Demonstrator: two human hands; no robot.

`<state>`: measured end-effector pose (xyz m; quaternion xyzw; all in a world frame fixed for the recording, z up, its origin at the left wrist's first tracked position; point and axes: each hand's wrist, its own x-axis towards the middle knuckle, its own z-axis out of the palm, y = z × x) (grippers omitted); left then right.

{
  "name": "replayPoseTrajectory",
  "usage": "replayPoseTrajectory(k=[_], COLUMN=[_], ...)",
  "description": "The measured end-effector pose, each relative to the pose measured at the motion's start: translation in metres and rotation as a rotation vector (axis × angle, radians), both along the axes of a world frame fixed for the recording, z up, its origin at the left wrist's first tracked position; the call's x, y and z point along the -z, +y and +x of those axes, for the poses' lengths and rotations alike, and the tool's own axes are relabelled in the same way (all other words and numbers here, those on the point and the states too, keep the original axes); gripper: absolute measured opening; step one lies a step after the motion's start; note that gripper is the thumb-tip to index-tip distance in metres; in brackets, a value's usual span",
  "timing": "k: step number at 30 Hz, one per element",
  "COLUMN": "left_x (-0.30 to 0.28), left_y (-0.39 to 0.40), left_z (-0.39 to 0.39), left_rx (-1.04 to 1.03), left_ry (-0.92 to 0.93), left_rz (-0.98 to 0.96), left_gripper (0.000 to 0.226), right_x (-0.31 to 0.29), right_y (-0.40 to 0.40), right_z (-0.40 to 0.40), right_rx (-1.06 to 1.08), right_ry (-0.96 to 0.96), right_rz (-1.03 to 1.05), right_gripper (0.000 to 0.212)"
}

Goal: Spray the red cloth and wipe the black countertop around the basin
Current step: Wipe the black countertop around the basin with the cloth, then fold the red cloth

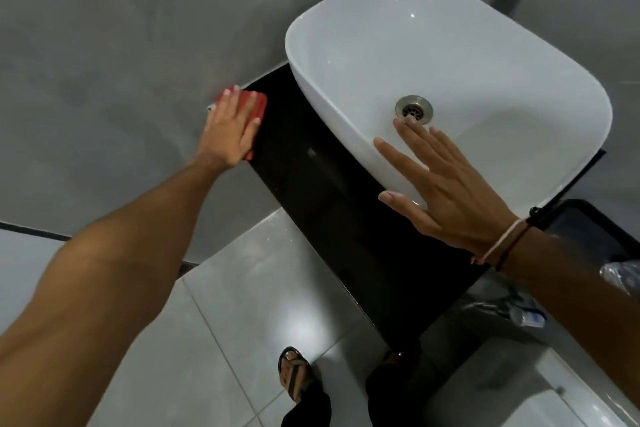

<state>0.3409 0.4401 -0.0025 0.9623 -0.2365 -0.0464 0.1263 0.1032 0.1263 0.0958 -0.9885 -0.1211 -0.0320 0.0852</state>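
Red cloth [254,104] under flat left hand [230,130], on black countertop [311,184] corner

The red cloth [254,104] lies folded flat under my left hand [230,130]. It sits at the black countertop [311,184]'s far left end, beside the white basin [450,55].

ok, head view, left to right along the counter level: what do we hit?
left hand pressing the red cloth → bare black countertop → white basin with its drain → right hand open over the basin's near rim.
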Motion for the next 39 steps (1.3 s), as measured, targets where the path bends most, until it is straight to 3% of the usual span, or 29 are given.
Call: replayPoseTrajectory(k=[5, 8, 11, 14, 20, 24, 26, 28, 31, 33, 37, 39], left_x=[0.018, 0.014, 0.013, 0.015, 0.004, -0.008, -0.012, -0.020, -0.031, -0.036, -0.043, -0.047], left_y=[-0.026, -0.057, -0.087, -0.114, -0.145, -0.132, -0.110, -0.089, -0.080, -0.087, -0.107, -0.116], left_z=[-0.042, -0.098, -0.173, -0.253, -0.341, -0.344, -0.338, -0.339, -0.348, -0.353, -0.358, -0.353], left_rx=[-0.513, -0.623, -0.601, -0.502, -0.033, 0.304, 0.187, -0.201, -0.676, -0.793, -0.784, -0.752], left_ry=[0.013, 0.071, 0.081, 0.066, 0.026, 0.068, 0.052, 0.151, 0.617, 0.834, 0.831, 0.788], left_rz=[-0.337, -0.555, -0.581, -0.392, -0.060, -0.157, -0.286, -0.409, -0.588, -0.682, -0.794, -0.828], left_gripper=[0.055, 0.056, 0.057, 0.059, 0.061, 0.055, 0.048, 0.050, 0.069, 0.064, 0.054, 0.058], right_x=[0.002, 0.001, -0.001, -0.005, -0.014, -0.014, 0.001, 0.026, 0.069, 0.083, 0.078, 0.071], right_y=[0.006, 0.007, 0.008, 0.009, 0.014, 0.016, 0.022, 0.030, 0.041, 0.045, 0.038, 0.031], right_z=[0.006, 0.004, 0.002, 0.000, -0.012, -0.042, -0.079, -0.119, -0.151, -0.153, -0.134, -0.126], right_rx=[0.001, 0.014, 0.020, 0.027, 0.128, 0.281, 0.444, 0.647, 0.791, 0.768, 0.783, 0.765], right_ry=[-0.032, -0.028, -0.017, -0.035, -0.131, -0.313, -0.486, -0.532, -0.220, 0.017, 0.220, 0.325], right_rz=[0.019, 0.034, 0.038, 0.049, 0.165, 0.394, 0.534, 0.676, 0.776, 0.785, 0.809, 0.786], right_gripper=[0.074, 0.074, 0.074, 0.071, 0.060, 0.036, 0.028, 0.019, 0.020, 0.030, 0.055, 0.054])
